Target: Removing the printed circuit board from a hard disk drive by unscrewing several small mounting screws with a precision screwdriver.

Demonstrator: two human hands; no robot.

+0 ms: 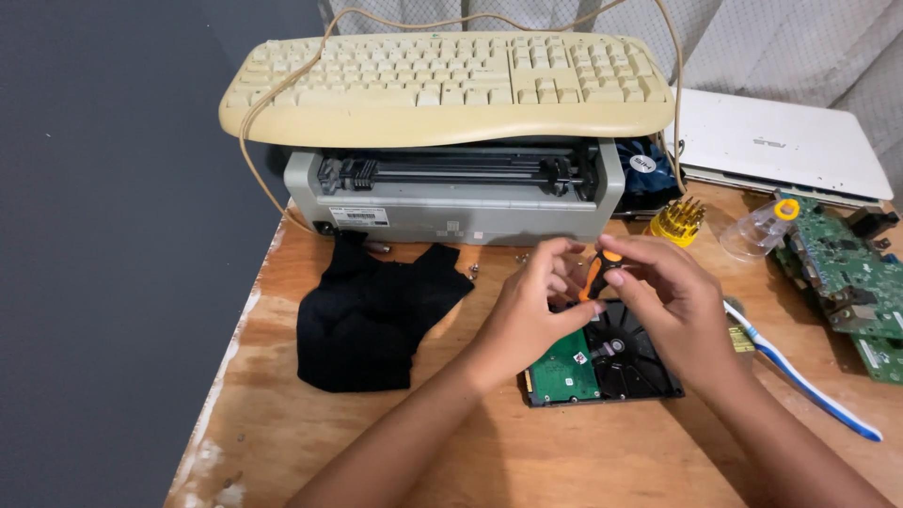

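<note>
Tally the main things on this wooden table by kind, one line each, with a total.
Keyboard: 1
Printer: 1
Laptop: 1
Hard drive: 1
Screwdriver, held by left hand and right hand: 1
Black cloth: 1
Toothbrush: 1
Yellow bit holder: 1
Loose green circuit boards: 2 at least
Total: 10

A small white rectangular sticker label (358,215) sits on the front face of the grey printer (451,202), at its left end, far across the wooden table (282,395); it carries dark print and a barcode strip. A smaller white label (580,358) sits on the green circuit board (564,369) of the hard drive (602,362) near the middle. On the closed white laptop (781,141), far right, a small silver logo (769,142) marks the lid. No screens or packages show.
</note>
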